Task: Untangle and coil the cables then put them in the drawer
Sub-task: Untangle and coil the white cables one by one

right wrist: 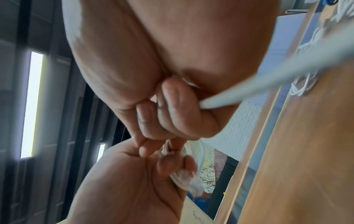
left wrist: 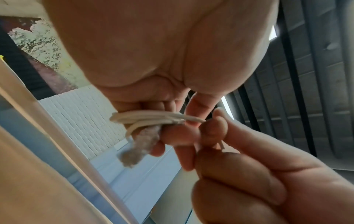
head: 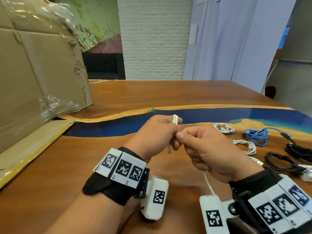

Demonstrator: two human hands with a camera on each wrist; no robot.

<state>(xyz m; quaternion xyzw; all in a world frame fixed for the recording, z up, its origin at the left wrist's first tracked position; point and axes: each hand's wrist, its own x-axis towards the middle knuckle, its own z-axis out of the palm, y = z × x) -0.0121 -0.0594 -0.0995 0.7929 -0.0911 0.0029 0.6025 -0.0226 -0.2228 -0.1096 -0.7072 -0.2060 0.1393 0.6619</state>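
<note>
1. The white cable (head: pixel 175 119) sits above the worktop (head: pixel 104 159) between the two hands, gathered into a small bundle of loops whose top pokes out over the left hand's knuckles.
2. The left hand (head: pixel 152 132) has its fingers (left wrist: pixel 178 136) curled round that bundle; the left wrist view shows several strands lying side by side against them, with a greyish plug end hanging below.
3. The right hand (head: pixel 205 149) pinches the cable just beside the bundle, fingers (right wrist: pixel 178 109) curled tight, and the free tail (head: pixel 208 183) runs out under the palm toward the wrist.
4. Judged from this, the step in hand is winding the remaining tail onto the coil. To do it well, the left hand should keep the loops flat and the same size while the right feeds slack with light, even tension, letting the cable roll so it does not twist.
5. Too hard a pull could drag loops off the left fingers; too loose and the coil may spring open.
6. On the worktop to the right lie other white cables (head: pixel 223 127), a blue cable (head: pixel 256 135) and black cables (head: pixel 285 161), some loosely coiled.
7. A cardboard box (head: pixel 38 73) stands at the left. No drawer shows in any view.
</note>
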